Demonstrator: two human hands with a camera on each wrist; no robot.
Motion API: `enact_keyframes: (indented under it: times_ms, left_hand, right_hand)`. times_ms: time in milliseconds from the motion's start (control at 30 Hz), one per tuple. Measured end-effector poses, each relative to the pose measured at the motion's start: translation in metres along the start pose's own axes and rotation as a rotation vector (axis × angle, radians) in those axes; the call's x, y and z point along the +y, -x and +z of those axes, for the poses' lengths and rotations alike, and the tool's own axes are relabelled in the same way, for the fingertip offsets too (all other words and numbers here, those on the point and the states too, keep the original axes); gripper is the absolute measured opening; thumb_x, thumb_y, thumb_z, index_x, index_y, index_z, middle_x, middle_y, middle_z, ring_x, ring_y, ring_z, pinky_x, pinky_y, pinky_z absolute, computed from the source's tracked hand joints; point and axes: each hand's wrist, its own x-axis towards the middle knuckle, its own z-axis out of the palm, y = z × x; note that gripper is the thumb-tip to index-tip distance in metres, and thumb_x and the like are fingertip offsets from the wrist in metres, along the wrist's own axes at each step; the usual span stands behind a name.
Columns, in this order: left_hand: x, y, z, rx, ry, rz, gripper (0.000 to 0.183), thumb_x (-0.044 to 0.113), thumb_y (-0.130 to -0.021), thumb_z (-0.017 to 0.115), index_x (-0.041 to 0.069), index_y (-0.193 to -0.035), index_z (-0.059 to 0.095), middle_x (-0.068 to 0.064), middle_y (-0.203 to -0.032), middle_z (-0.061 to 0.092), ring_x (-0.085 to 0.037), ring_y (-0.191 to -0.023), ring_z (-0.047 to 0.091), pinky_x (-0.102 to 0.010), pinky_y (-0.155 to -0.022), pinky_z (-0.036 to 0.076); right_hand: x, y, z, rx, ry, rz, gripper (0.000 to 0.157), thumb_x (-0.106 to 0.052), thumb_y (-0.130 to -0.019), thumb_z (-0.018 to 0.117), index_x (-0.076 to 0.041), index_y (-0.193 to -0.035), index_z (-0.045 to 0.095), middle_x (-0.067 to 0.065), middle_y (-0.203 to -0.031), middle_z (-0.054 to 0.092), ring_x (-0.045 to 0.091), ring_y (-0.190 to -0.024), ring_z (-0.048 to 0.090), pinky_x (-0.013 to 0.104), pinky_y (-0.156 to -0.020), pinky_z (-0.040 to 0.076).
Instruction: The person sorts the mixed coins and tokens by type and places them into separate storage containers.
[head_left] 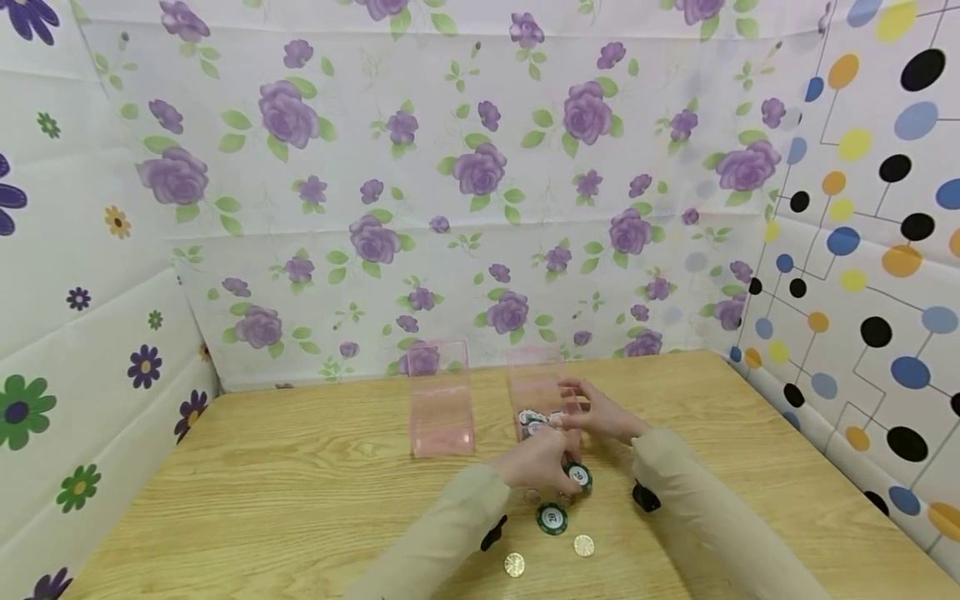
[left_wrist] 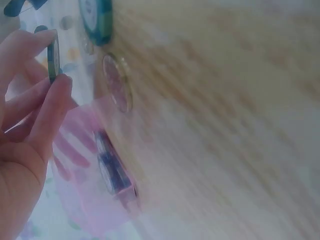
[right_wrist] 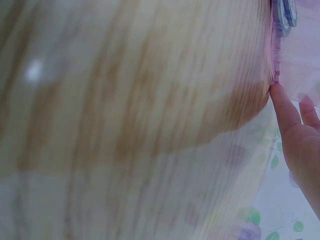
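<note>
My left hand (head_left: pixel 540 462) pinches a green poker chip (left_wrist: pixel 53 57) between thumb and fingers, in front of the right-hand pink clear box (head_left: pixel 536 387). That box has its lid raised, and several poker chips (head_left: pixel 534 422) lie in its near part. My right hand (head_left: pixel 600 414) is at the box's right side; in the right wrist view a straight finger (right_wrist: pixel 285 107) touches the box's edge. Another green chip (head_left: pixel 552 518) lies flat on the table below the left hand. Copper-coloured coins (head_left: pixel 532 497) lie close by, partly covered by the left hand.
A second pink clear box (head_left: pixel 441 408) stands to the left with its lid raised. Gold coins (head_left: pixel 513 565) (head_left: pixel 583 546) lie near the front of the wooden table (head_left: pixel 300 492). Patterned cloth walls (head_left: pixel 480 250) enclose the back and sides.
</note>
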Motion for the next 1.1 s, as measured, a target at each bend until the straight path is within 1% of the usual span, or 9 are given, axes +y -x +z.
enact_keyframes:
  times_ms: [167,233,300,400,500,600,733,900,1100]
  left_hand:
    - [-0.002,0.002,-0.007,0.038,-0.024,0.035,0.025,0.028,-0.051,0.062,0.014,-0.067,0.051,0.005,-0.061,0.047,0.002,-0.049,0.038,-0.008,-0.043,0.031]
    - [-0.003,0.003,-0.009,0.047,-0.042,0.056,0.025,0.029,-0.051,0.062,0.014,-0.067,0.051,0.005,-0.061,0.046,0.002,-0.049,0.037,-0.008,-0.043,0.031]
    - [-0.002,0.005,-0.012,0.057,-0.047,0.068,0.024,0.029,-0.052,0.062,0.013,-0.068,0.051,0.005,-0.061,0.046,0.003,-0.049,0.038,-0.008,-0.043,0.031]
    - [-0.002,0.008,-0.014,0.060,-0.032,0.058,0.026,0.031,-0.052,0.061,0.013,-0.069,0.052,0.005,-0.062,0.046,0.002,-0.050,0.039,-0.008,-0.043,0.031]
    - [-0.002,0.010,-0.017,0.062,0.022,0.026,0.029,0.034,-0.050,0.061,0.014,-0.070,0.053,0.006,-0.063,0.047,0.000,-0.052,0.041,-0.009,-0.044,0.032]
    - [-0.004,0.011,-0.020,0.086,0.025,0.017,0.029,0.035,-0.050,0.061,0.016,-0.071,0.054,0.009,-0.062,0.047,-0.001,-0.053,0.041,-0.009,-0.045,0.032]
    - [-0.008,0.012,-0.026,0.116,0.040,0.017,0.025,0.029,-0.053,0.061,0.016,-0.074,0.054,0.010,-0.064,0.049,-0.001,-0.054,0.043,-0.008,-0.046,0.033]
    - [-0.011,0.014,-0.033,0.131,0.164,-0.037,0.026,0.021,-0.054,0.062,0.009,-0.075,0.054,0.005,-0.067,0.051,-0.005,-0.057,0.047,-0.009,-0.048,0.035]
    - [-0.017,0.013,-0.043,0.163,0.191,-0.079,0.023,0.023,-0.055,0.061,0.010,-0.072,0.053,0.005,-0.065,0.050,-0.016,-0.059,0.048,-0.012,-0.048,0.036]
  right_hand:
    - [0.024,-0.009,-0.003,-0.004,0.031,-0.004,0.064,-0.026,-0.064,0.054,-0.020,-0.114,0.015,-0.001,-0.109,0.022,0.018,-0.098,0.024,0.036,-0.072,0.028]
    - [0.020,-0.008,-0.003,-0.001,0.031,0.006,0.063,-0.026,-0.064,0.055,-0.021,-0.114,0.016,0.000,-0.109,0.023,0.020,-0.098,0.024,0.035,-0.072,0.028]
    - [0.007,-0.003,-0.002,0.001,0.011,0.007,0.062,-0.024,-0.064,0.055,-0.020,-0.114,0.017,0.005,-0.110,0.022,0.023,-0.098,0.023,0.035,-0.072,0.028]
    - [-0.001,0.001,-0.001,0.001,-0.011,0.000,0.062,-0.022,-0.065,0.054,-0.018,-0.114,0.017,0.010,-0.110,0.021,0.027,-0.098,0.022,0.036,-0.072,0.027]
    - [0.014,-0.003,-0.003,-0.003,-0.002,-0.006,0.064,-0.024,-0.064,0.054,-0.018,-0.114,0.015,0.006,-0.110,0.022,0.024,-0.098,0.023,0.036,-0.072,0.028]
    - [0.032,-0.008,-0.004,-0.009,0.011,0.004,0.065,-0.026,-0.064,0.054,-0.019,-0.115,0.015,0.001,-0.109,0.022,0.020,-0.098,0.024,0.035,-0.071,0.029]
    - [0.038,-0.010,-0.005,-0.011,-0.002,0.014,0.066,-0.027,-0.063,0.055,-0.021,-0.115,0.015,0.000,-0.109,0.021,0.021,-0.098,0.023,0.035,-0.071,0.029]
    - [0.019,-0.004,-0.002,-0.001,-0.038,0.023,0.066,-0.028,-0.062,0.055,-0.020,-0.114,0.016,0.001,-0.109,0.022,0.021,-0.098,0.024,0.035,-0.073,0.027]
    - [-0.004,0.003,0.001,-0.003,-0.068,-0.011,0.062,-0.020,-0.065,0.054,-0.013,-0.114,0.016,0.011,-0.110,0.021,0.031,-0.096,0.022,0.035,-0.073,0.027]
